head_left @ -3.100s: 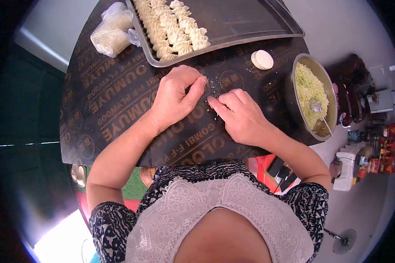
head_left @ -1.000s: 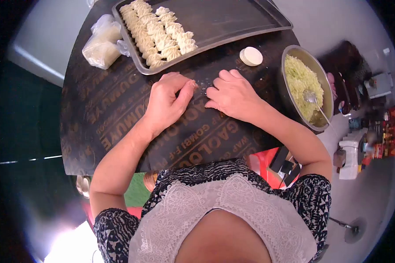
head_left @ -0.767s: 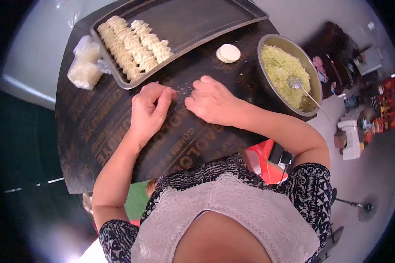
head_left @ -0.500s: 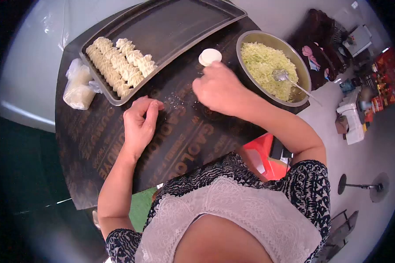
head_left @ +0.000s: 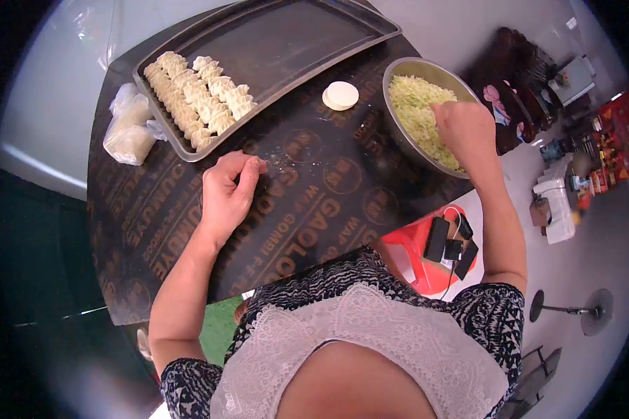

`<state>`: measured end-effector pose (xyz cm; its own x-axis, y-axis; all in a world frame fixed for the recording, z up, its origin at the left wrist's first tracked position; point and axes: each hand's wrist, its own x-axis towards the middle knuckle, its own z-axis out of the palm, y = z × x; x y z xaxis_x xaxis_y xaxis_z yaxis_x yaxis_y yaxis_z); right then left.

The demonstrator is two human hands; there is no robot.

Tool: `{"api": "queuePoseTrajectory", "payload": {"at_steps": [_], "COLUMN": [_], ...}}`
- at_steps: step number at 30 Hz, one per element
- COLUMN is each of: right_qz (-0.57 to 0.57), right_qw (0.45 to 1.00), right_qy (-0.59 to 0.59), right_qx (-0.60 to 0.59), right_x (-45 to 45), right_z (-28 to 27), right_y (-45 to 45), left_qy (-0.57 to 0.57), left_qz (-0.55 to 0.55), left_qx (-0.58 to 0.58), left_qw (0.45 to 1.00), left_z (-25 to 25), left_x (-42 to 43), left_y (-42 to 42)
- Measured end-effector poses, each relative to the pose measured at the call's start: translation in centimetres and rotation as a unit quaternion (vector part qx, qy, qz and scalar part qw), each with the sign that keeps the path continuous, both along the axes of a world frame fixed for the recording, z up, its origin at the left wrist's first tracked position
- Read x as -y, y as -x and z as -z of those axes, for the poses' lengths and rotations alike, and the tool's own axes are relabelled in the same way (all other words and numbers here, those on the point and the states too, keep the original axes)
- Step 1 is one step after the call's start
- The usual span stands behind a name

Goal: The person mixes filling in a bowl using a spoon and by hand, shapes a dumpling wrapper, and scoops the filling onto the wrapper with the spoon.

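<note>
My left hand (head_left: 229,193) rests on the dark table (head_left: 307,209) with its fingers curled and thumb pressed near them; what it holds, if anything, is too small to make out. My right hand (head_left: 466,133) is over the metal bowl (head_left: 400,134), fingers closed, covering the spot where the spoon lay. Shredded pale green filling (head_left: 417,105) fills much of the bowl. White crumbs lie beside my left hand. A small stack of round white wrappers (head_left: 341,96) sits between the tray and the bowl.
A large dark tray (head_left: 307,78) at the back holds rows of pleated dumplings (head_left: 189,98) on its left side. Left of it lies a plastic bag (head_left: 129,133) with pale contents. Below the table's right side stands a red stool (head_left: 416,258) with dark items on it.
My right hand has moved away from beside my left hand, past the wrappers, to the bowl on the right. My left hand stays curled on the table. The view has shifted.
</note>
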<state>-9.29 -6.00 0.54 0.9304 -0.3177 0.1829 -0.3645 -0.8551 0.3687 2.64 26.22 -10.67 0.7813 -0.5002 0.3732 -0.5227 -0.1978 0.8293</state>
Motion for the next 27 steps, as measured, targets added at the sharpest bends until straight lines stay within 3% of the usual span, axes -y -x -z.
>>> {"api": "queuePoseTrajectory", "payload": {"at_steps": [2, 4, 5, 7, 10, 14, 16, 19, 23, 27], "right_qz": [0.009, -0.066, -0.069, -0.175, -0.264, -0.281, -0.232, -0.189, -0.182, -0.180], "right_qw": [0.999, 0.990, 0.990, 0.969, 0.938, 0.945, 0.963, 0.971, 0.974, 0.971], "right_qy": [0.019, 0.086, 0.087, 0.002, -0.104, -0.106, -0.098, -0.091, -0.054, -0.097], "right_qx": [-0.044, 0.091, 0.090, 0.173, 0.200, 0.131, 0.100, 0.116, 0.121, 0.125], "right_x": [0.9, 0.9, 0.5, -2.8, -6.4, -6.9, -6.8, -6.7, -6.5, -6.1], "right_z": [0.0, 0.0, -0.2, -1.6, -0.7, 3.7, 5.0, 6.4, 7.8, 8.5], "right_y": [0.2, 0.7, 0.7, 0.1, -1.9, -5.8, -7.3, -8.9, -9.9, -9.8], "left_qy": [0.005, 0.011, 0.008, 0.006, -0.014, 0.006, 0.016, -0.014, -0.050, -0.048], "left_qz": [-0.003, -0.007, 0.001, 0.003, 0.010, -0.007, -0.030, -0.008, 0.012, 0.022], "left_qx": [0.003, 0.002, 0.017, 0.030, 0.025, 0.038, 0.019, 0.110, 0.105, 0.095], "left_qw": [1.000, 1.000, 1.000, 1.000, 1.000, 0.999, 0.999, 0.994, 0.993, 0.994], "left_z": [-0.1, -0.2, -0.1, -0.1, -0.6, -1.5, -1.8, -2.0, -2.2, -2.0], "left_x": [0.1, 0.0, -0.1, -0.2, -0.2, 0.1, 0.1, 0.0, -0.4, -0.5], "left_y": [0.1, 0.3, 0.2, 0.1, 0.4, 1.2, 1.4, 1.3, 1.2, 1.1]}}
